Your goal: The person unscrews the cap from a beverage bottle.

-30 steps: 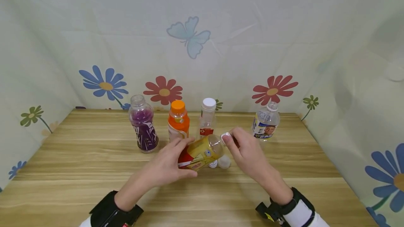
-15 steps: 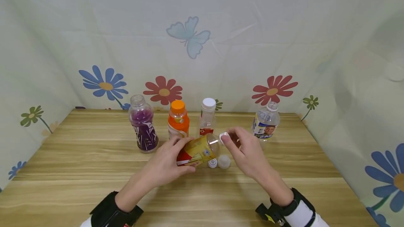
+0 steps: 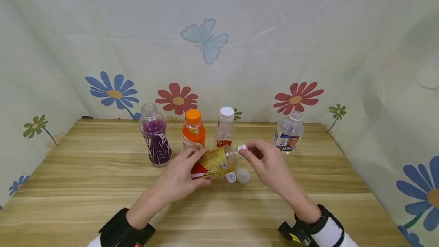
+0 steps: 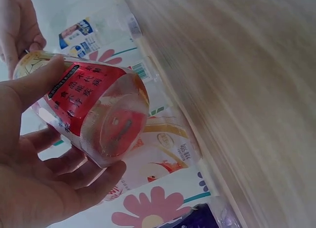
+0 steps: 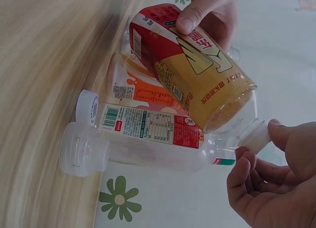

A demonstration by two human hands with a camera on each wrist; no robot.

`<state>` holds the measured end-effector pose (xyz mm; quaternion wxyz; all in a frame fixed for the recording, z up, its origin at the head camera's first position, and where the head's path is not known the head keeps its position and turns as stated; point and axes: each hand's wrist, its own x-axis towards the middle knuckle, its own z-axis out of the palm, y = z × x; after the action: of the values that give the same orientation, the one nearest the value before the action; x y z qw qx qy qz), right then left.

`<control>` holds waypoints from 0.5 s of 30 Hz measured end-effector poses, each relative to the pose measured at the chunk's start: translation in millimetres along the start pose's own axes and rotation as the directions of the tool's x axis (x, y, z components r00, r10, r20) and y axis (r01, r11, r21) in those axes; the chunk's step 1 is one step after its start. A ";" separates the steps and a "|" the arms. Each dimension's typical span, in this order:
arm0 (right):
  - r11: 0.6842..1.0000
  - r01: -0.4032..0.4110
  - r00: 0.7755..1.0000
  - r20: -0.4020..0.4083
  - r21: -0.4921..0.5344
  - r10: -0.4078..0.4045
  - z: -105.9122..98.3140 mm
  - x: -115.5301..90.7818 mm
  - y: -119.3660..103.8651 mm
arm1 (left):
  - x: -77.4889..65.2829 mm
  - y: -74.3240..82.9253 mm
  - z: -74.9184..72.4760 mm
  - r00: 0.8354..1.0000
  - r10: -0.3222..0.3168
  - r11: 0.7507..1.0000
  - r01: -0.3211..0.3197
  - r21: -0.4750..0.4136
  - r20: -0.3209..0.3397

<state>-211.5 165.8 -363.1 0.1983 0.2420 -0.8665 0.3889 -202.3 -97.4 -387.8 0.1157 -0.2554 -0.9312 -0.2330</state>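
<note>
My left hand [image 3: 178, 174] grips the body of a clear plastic bottle with a yellow and red label [image 3: 216, 162], held tilted above the table with its neck toward the right. In the left wrist view, the bottle's base [image 4: 121, 124] faces the camera. My right hand [image 3: 272, 167] pinches a white cap [image 5: 256, 137] at the bottle's mouth between thumb and fingers. Whether the cap is threaded tight cannot be told. Below the neck, a small white cap [image 3: 231, 177] and a larger translucent cap [image 3: 243, 176] lie side by side on the table.
Behind the hands stand an uncapped purple bottle [image 3: 156, 140], an orange-capped bottle [image 3: 194, 130] and a white-capped clear bottle [image 3: 226, 125]. An uncapped clear bottle with a blue label [image 3: 289, 134] stands farther right. A floral curtain [image 3: 240, 68] hangs behind the wooden table [image 3: 85, 186].
The held bottle has shifted slightly left, and the right hand's cap has moved a little left with it. The right fingers have changed their hold slightly. The standing bottles have not moved.
</note>
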 end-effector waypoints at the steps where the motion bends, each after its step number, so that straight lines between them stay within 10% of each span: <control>1: 1.000 -0.005 1.000 0.004 0.006 0.005 -0.2 0.0 -0.3 | -0.1 -0.4 0.3 1.000 0.002 1.000 -0.002 -0.001 -0.003; 15: 0.996 0.023 0.998 0.063 0.089 -0.029 -3.0 0.1 -1.5 | -0.3 -1.1 0.0 1.000 -0.013 1.000 0.013 -0.004 0.020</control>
<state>-210.2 167.2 -360.4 0.1645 0.2741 -0.8512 0.4162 -202.6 -98.4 -388.3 0.1043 -0.2518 -0.9335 -0.2331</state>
